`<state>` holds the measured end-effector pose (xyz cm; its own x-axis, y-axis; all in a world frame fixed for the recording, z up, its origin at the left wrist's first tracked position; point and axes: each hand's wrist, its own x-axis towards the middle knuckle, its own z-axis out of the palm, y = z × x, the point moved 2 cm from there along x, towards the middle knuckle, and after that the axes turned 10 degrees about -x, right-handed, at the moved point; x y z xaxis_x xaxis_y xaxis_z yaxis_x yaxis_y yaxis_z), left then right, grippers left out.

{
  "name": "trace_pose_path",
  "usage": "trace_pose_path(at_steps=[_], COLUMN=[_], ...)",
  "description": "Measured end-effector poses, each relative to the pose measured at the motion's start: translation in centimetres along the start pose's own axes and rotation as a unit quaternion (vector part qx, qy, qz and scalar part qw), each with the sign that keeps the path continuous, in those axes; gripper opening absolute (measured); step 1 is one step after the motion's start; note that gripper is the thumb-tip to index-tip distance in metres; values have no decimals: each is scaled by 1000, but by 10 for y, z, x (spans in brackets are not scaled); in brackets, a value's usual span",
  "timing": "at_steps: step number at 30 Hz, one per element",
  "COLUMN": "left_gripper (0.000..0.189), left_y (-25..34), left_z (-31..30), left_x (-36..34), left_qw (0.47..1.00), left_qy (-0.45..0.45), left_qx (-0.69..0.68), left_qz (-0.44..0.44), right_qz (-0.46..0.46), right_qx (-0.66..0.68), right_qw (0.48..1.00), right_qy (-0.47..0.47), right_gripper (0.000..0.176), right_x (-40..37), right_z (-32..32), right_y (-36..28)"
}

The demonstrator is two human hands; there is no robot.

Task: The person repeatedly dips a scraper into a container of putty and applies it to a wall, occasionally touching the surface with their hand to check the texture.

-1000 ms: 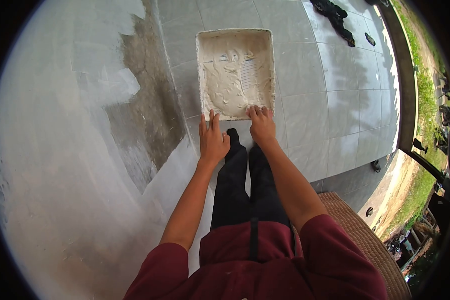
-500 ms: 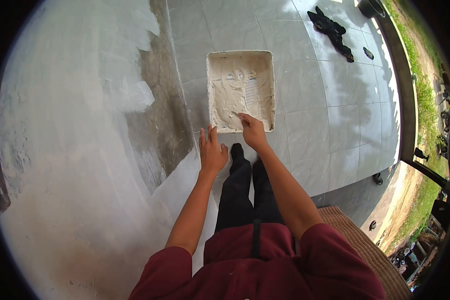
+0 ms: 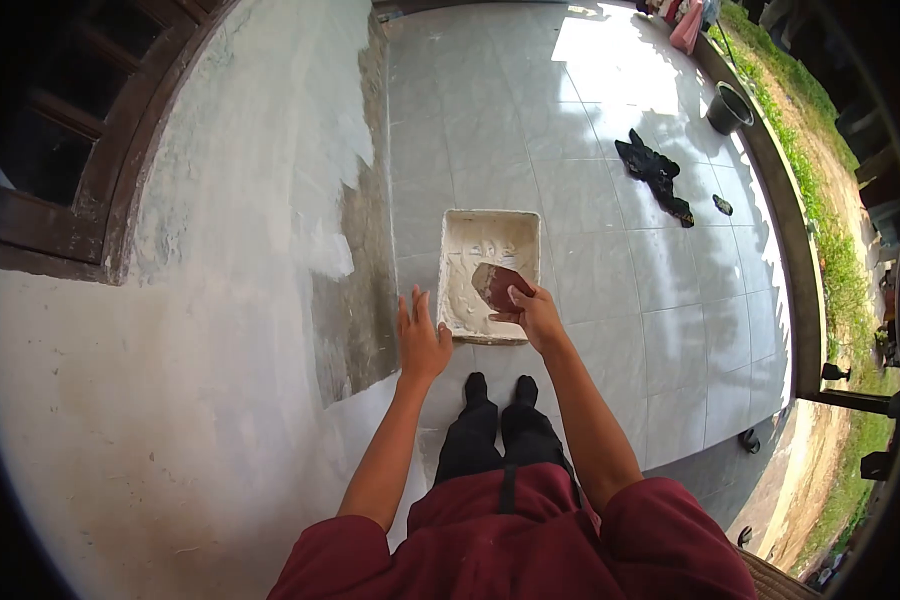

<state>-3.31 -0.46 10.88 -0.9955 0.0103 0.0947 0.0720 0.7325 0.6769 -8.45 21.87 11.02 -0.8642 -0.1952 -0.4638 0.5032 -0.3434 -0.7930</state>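
Note:
My right hand (image 3: 538, 318) grips a flat reddish-brown scraper (image 3: 500, 287), its left end smeared with pale paste. The scraper is over a rectangular tray (image 3: 540, 232) coated inside with cream-coloured paste (image 3: 462, 300). My left hand (image 3: 425, 342) is open, fingers spread, just left of the tray's near corner and holding nothing. On the left is a wall (image 3: 270, 200) with whitish coating, and a bare grey-brown strip (image 3: 365, 270) of it shows along the floor line.
A black cloth (image 3: 656, 178) and a small dark object (image 3: 722, 205) lie on the grey tiled floor (image 3: 610, 270). A dark bucket (image 3: 730, 108) stands near the porch edge. A wooden-framed window (image 3: 95, 190) is set in the wall. My feet (image 3: 477, 388) are just behind the tray.
My right hand has lifted from the paste, and the scraper now shows broadside. The view has tilted up and back, bringing the window and more floor into sight. My left hand stays open.

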Motion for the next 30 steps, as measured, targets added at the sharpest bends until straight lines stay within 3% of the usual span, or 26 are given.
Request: trace_pose_path(at_steps=[2, 17, 30], left_gripper=[69, 70, 65], left_y=[12, 132, 193], left_z=[-15, -170, -301], left_x=[6, 25, -66], left_qw=[999, 962, 879], left_qy=[31, 250, 428], left_qx=[-4, 43, 152], left_qz=[16, 98, 146], right_qz=[-12, -154, -163], right_qx=[52, 72, 80], right_qw=[998, 942, 864], right_qy=[-30, -290, -470], right_gripper=[35, 41, 43], right_x=[-10, -51, -117], right_z=[8, 101, 240], right_y=[-20, -161, -191])
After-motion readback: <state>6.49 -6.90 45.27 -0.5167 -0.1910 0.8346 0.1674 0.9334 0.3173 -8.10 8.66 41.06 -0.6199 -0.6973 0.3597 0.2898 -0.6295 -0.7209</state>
